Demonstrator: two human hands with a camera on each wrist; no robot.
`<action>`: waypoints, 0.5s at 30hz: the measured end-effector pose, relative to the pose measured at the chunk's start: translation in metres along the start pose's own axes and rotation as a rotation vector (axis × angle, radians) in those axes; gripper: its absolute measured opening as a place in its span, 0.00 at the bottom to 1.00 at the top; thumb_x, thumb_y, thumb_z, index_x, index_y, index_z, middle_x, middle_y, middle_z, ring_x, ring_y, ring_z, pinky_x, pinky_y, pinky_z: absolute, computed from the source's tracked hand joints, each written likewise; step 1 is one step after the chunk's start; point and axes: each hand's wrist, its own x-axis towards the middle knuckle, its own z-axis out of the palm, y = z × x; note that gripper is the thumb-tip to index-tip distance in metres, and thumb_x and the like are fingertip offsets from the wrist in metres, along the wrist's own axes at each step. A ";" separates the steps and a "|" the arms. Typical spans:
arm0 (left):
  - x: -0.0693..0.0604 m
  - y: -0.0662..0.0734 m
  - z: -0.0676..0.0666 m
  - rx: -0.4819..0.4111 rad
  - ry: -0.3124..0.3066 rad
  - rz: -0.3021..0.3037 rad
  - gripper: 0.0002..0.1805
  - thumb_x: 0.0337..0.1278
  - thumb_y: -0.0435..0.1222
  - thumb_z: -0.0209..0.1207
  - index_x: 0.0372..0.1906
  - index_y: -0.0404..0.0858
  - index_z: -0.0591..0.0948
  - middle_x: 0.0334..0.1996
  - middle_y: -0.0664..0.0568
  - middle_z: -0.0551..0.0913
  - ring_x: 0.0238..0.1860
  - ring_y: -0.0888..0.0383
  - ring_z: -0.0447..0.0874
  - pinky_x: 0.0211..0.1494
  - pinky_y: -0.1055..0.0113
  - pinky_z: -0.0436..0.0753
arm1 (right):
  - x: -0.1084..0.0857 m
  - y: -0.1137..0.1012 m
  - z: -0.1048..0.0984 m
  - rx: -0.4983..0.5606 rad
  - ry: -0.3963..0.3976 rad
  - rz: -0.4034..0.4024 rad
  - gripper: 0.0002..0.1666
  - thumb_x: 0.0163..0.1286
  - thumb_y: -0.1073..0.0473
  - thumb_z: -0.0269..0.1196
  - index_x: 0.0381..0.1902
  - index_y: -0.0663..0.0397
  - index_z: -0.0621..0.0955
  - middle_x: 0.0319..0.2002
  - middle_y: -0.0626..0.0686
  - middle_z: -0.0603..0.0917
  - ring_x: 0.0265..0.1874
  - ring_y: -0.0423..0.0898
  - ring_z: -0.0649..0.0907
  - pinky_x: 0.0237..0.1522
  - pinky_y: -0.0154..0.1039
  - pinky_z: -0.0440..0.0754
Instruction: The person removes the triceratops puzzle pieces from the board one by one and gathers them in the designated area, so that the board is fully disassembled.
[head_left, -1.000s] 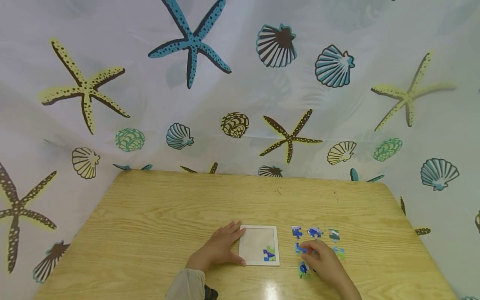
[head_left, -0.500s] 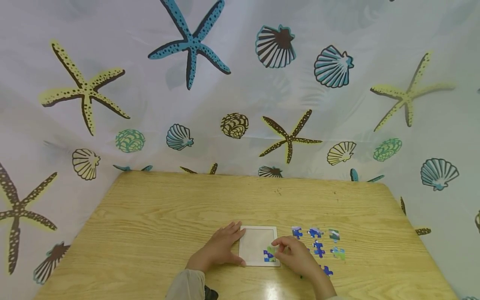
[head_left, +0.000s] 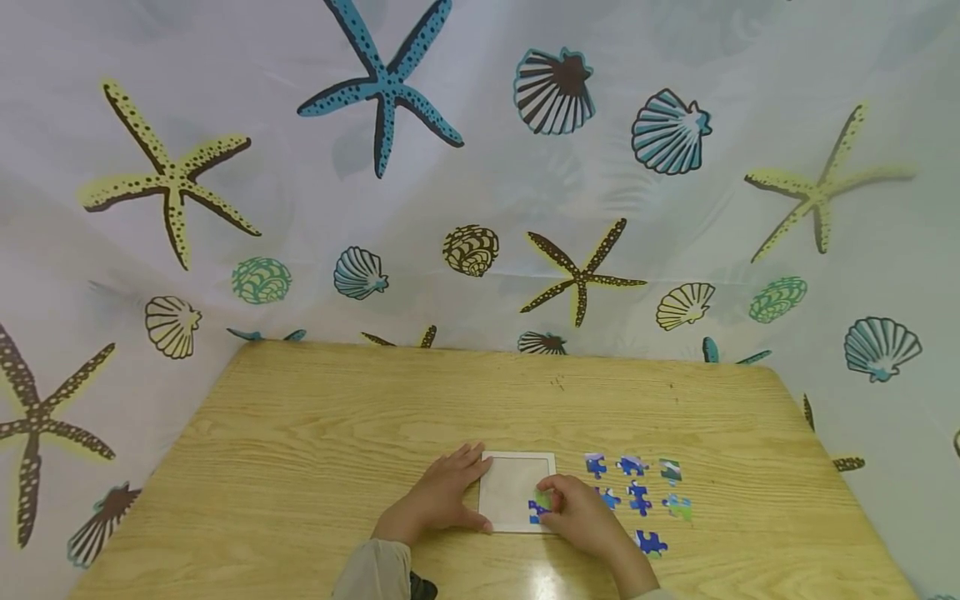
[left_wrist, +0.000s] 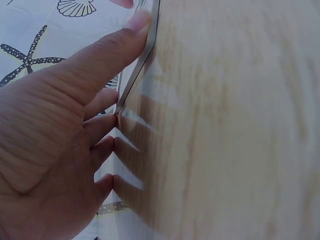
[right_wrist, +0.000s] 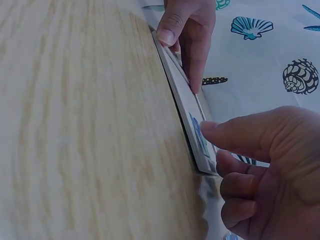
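My left hand rests beside the left edge of a small white puzzle tray. Its thumb touches the tray's rim, and the other fingers lie spread, straight, against the tabletop. Over the tray's right side, my right hand has its thumb and index finger on a blue-and-green jigsaw piece in the lower right corner. In the right wrist view the thumb tip reaches the blue piece, while the other fingers curl in. The exact contact of the index finger is hidden.
Several loose jigsaw pieces lie right of the tray on the wooden table. Part of that group is covered by my right hand and forearm. A white curtain with starfish and shells surrounds the table's back and sides.
My right hand has moved left from above the loose pieces to the piece in the tray's lower right corner. My left hand has stayed at the tray's left edge.
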 end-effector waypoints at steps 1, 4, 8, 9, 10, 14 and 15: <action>0.000 0.001 0.000 -0.001 -0.001 0.001 0.52 0.37 0.54 0.71 0.69 0.34 0.64 0.72 0.41 0.54 0.73 0.41 0.47 0.70 0.41 0.49 | 0.000 0.001 0.000 -0.005 -0.003 0.005 0.19 0.57 0.64 0.67 0.47 0.61 0.79 0.26 0.46 0.72 0.25 0.39 0.69 0.29 0.33 0.69; -0.001 0.002 -0.001 0.002 -0.004 0.001 0.52 0.38 0.54 0.71 0.69 0.34 0.64 0.72 0.40 0.54 0.73 0.41 0.47 0.70 0.41 0.50 | 0.001 0.002 0.001 -0.022 -0.014 0.014 0.18 0.57 0.64 0.67 0.46 0.61 0.79 0.26 0.46 0.71 0.24 0.40 0.69 0.29 0.33 0.68; -0.002 0.003 -0.002 0.002 -0.006 0.002 0.52 0.38 0.54 0.71 0.69 0.34 0.64 0.72 0.40 0.54 0.73 0.41 0.47 0.70 0.41 0.49 | 0.001 0.003 0.001 -0.032 -0.026 0.014 0.17 0.58 0.64 0.66 0.46 0.61 0.79 0.26 0.47 0.70 0.25 0.40 0.68 0.30 0.34 0.68; -0.002 0.003 -0.002 0.002 -0.006 0.003 0.52 0.38 0.54 0.71 0.69 0.34 0.64 0.72 0.40 0.54 0.73 0.41 0.47 0.70 0.41 0.49 | 0.001 0.003 0.001 -0.033 -0.028 0.014 0.16 0.58 0.64 0.66 0.45 0.61 0.79 0.26 0.47 0.70 0.25 0.40 0.68 0.30 0.34 0.68; -0.002 0.003 -0.002 0.001 -0.005 0.005 0.52 0.38 0.54 0.71 0.69 0.34 0.64 0.72 0.40 0.54 0.73 0.41 0.47 0.70 0.41 0.49 | 0.001 0.003 0.001 -0.035 -0.029 0.013 0.16 0.58 0.64 0.66 0.45 0.61 0.78 0.26 0.47 0.70 0.25 0.40 0.68 0.30 0.34 0.68; -0.002 0.002 -0.002 0.004 -0.003 0.009 0.52 0.38 0.54 0.70 0.69 0.34 0.64 0.72 0.40 0.54 0.73 0.41 0.47 0.70 0.41 0.50 | 0.001 0.003 0.001 -0.031 -0.028 0.017 0.16 0.58 0.64 0.67 0.45 0.61 0.78 0.26 0.47 0.70 0.25 0.40 0.68 0.29 0.33 0.68; -0.002 0.002 -0.002 0.003 -0.003 0.009 0.53 0.38 0.54 0.70 0.69 0.34 0.64 0.72 0.40 0.54 0.73 0.41 0.47 0.70 0.41 0.50 | 0.001 0.003 0.001 -0.028 -0.027 0.019 0.16 0.58 0.64 0.67 0.45 0.61 0.78 0.26 0.47 0.70 0.25 0.40 0.68 0.28 0.33 0.68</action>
